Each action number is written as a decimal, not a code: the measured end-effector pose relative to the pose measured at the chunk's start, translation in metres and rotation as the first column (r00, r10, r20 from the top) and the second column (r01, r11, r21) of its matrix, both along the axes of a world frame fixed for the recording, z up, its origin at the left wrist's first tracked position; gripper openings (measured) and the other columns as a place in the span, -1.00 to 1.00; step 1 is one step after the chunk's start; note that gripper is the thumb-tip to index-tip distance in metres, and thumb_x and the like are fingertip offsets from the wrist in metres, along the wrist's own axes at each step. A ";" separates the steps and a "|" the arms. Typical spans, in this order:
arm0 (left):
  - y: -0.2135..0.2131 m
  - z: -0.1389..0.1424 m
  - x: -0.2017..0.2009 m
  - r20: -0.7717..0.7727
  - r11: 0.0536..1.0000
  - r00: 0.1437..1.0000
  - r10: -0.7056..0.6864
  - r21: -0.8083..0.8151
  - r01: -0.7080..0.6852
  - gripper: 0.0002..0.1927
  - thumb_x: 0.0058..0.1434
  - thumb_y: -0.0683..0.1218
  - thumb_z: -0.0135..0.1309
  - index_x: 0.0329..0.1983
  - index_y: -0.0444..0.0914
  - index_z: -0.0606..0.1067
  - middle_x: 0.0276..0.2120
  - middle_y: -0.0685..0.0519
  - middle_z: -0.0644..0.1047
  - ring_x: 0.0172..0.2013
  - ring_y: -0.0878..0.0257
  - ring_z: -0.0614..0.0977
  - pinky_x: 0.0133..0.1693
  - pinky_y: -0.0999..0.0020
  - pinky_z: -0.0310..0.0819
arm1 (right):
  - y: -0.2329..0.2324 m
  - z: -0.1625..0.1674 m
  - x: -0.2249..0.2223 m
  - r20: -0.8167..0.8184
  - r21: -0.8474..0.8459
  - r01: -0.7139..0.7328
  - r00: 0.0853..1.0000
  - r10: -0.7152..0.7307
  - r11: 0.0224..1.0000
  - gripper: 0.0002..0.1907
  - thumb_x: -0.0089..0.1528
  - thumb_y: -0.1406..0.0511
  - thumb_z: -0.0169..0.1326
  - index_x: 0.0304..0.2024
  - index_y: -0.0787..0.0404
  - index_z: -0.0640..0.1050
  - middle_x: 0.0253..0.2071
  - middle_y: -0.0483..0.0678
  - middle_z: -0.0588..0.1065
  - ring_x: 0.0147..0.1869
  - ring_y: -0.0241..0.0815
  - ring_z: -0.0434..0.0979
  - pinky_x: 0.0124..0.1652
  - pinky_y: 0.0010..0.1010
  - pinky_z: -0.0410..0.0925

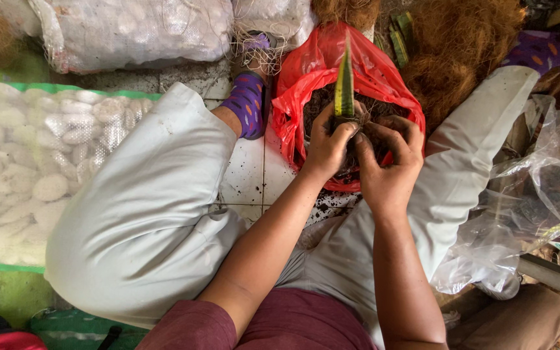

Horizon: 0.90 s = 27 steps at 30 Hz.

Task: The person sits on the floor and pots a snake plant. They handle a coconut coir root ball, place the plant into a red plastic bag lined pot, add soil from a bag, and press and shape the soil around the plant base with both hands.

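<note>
My left hand (326,144) grips the base of a narrow green, yellow-edged plant leaf (344,84) that stands upright. My right hand (387,162) cups dark soil and fibre around the plant's base, fingers curled and dirty. Both hands work over a red plastic bag (306,71) holding dark soil (322,100), set on the white tiled floor (247,178) between my knees. My legs in pale grey trousers (144,214) spread to either side, with a purple spotted sock (246,104) on the left foot.
A mesh sack of white pebbles (27,162) lies at the left; another sack (124,32) lies at the top. Brown coconut fibre (461,52) piles at the upper right. A clear plastic bag (526,201) sits at the right. Soil crumbs dot the tiles.
</note>
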<state>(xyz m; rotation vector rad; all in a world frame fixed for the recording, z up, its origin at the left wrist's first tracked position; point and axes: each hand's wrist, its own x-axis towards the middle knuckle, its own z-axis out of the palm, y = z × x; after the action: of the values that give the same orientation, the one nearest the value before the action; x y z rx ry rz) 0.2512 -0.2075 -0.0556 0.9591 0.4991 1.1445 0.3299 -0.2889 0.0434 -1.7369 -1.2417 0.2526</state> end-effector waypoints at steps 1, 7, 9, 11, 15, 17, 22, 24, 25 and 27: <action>-0.001 0.002 -0.001 -0.039 0.998 0.999 0.022 0.055 -0.020 -0.74 0.25 -0.17 -0.05 -0.03 -0.34 0.49 -0.11 0.01 0.54 -0.05 0.27 0.54 0.10 0.32 0.45 | 0.000 0.000 0.001 -0.005 0.001 -0.011 1.000 0.011 1.000 -0.75 0.22 0.43 0.35 -0.06 0.33 0.62 0.10 0.08 0.48 0.22 -0.01 0.51 0.18 -0.29 0.40; -0.002 0.013 -0.006 -0.011 0.993 0.999 0.040 0.108 -0.038 -0.70 0.26 -0.17 -0.13 0.00 -0.34 0.49 -0.11 0.04 0.55 -0.06 0.30 0.55 0.10 0.36 0.44 | 0.006 0.000 0.007 -0.112 -0.013 -0.086 0.990 0.084 0.996 -0.81 0.24 0.47 0.30 -0.18 0.39 0.53 0.07 0.05 0.42 0.14 -0.14 0.48 0.12 -0.44 0.38; -0.004 0.015 -0.006 -0.026 0.995 0.999 0.038 0.095 -0.035 -0.73 0.29 -0.20 -0.12 -0.01 -0.36 0.48 -0.12 0.05 0.53 -0.07 0.31 0.53 0.08 0.36 0.44 | 0.007 0.001 0.008 -0.144 -0.020 -0.113 0.984 0.109 0.993 -0.82 0.24 0.49 0.28 -0.21 0.40 0.51 0.06 0.04 0.41 0.12 -0.17 0.47 0.10 -0.48 0.37; -0.005 0.015 -0.006 -0.045 0.995 0.998 0.037 0.089 -0.033 -0.74 0.29 -0.23 -0.12 -0.01 -0.36 0.48 -0.13 0.05 0.53 -0.07 0.31 0.52 0.06 0.35 0.45 | 0.007 0.002 0.011 -0.233 -0.039 -0.132 0.965 0.120 0.990 -0.85 0.24 0.50 0.25 -0.23 0.39 0.50 0.06 0.02 0.39 0.08 -0.22 0.47 0.04 -0.53 0.38; -0.006 0.014 -0.003 -0.096 0.989 0.994 0.060 0.139 -0.046 -0.73 0.25 -0.25 -0.12 -0.01 -0.36 0.48 -0.15 0.06 0.54 -0.10 0.32 0.53 0.04 0.37 0.46 | 0.002 0.000 0.016 -0.243 -0.047 -0.130 0.963 0.115 0.990 -0.85 0.24 0.50 0.24 -0.22 0.40 0.50 0.07 0.01 0.40 0.07 -0.23 0.46 0.02 -0.53 0.38; -0.008 0.012 0.000 -0.110 0.987 0.992 0.064 0.154 -0.046 -0.74 0.26 -0.25 -0.11 -0.02 -0.37 0.48 -0.16 0.06 0.54 -0.12 0.32 0.53 0.03 0.37 0.47 | 0.000 -0.006 0.017 -0.256 -0.036 -0.123 0.960 0.110 0.992 -0.86 0.25 0.52 0.23 -0.24 0.40 0.49 0.08 0.00 0.39 0.08 -0.24 0.45 0.02 -0.53 0.37; -0.019 0.007 0.007 -0.035 0.999 0.999 -0.038 0.035 0.040 -0.78 0.32 -0.23 -0.10 -0.02 -0.35 0.48 -0.19 0.07 0.53 -0.15 0.34 0.53 -0.03 0.38 0.46 | -0.013 -0.030 0.017 -0.524 0.021 -0.027 0.851 0.034 0.999 -0.90 0.29 0.53 0.19 -0.20 0.38 0.51 0.09 -0.06 0.36 0.11 -0.29 0.46 0.07 -0.55 0.40; -0.025 0.006 0.013 0.020 0.998 0.998 -0.060 -0.030 0.060 -0.83 0.31 -0.23 0.02 -0.04 -0.34 0.47 -0.18 0.07 0.52 -0.16 0.34 0.53 -0.05 0.38 0.46 | -0.020 -0.039 0.016 -0.496 0.069 0.021 0.868 0.017 0.997 -0.90 0.31 0.54 0.19 -0.16 0.39 0.53 0.11 -0.05 0.36 0.14 -0.27 0.45 0.11 -0.53 0.38; -0.027 0.005 0.017 0.047 0.996 0.997 -0.067 -0.060 0.070 -0.84 0.30 -0.24 0.07 -0.05 -0.33 0.47 -0.18 0.06 0.52 -0.17 0.34 0.53 -0.06 0.38 0.46 | -0.024 -0.043 0.014 -0.459 0.116 0.029 0.888 0.028 0.993 -0.90 0.33 0.55 0.20 -0.13 0.40 0.54 0.13 -0.04 0.35 0.18 -0.26 0.44 0.15 -0.53 0.37; -0.027 0.004 0.022 0.116 0.990 0.991 -0.065 -0.115 0.079 -0.84 0.31 -0.24 0.11 -0.06 -0.33 0.48 -0.17 0.05 0.52 -0.16 0.33 0.54 -0.05 0.38 0.46 | -0.031 -0.048 0.010 -0.397 0.182 0.017 0.916 0.057 0.983 -0.85 0.36 0.56 0.18 -0.02 0.40 0.56 0.19 -0.03 0.34 0.25 -0.24 0.42 0.25 -0.49 0.34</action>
<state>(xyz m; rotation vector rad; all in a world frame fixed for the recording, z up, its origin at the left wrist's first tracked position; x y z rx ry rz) 0.2730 -0.2347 -0.0518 0.7990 0.4338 1.0844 0.3403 -0.3198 -0.0046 -1.4254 -0.9486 0.4688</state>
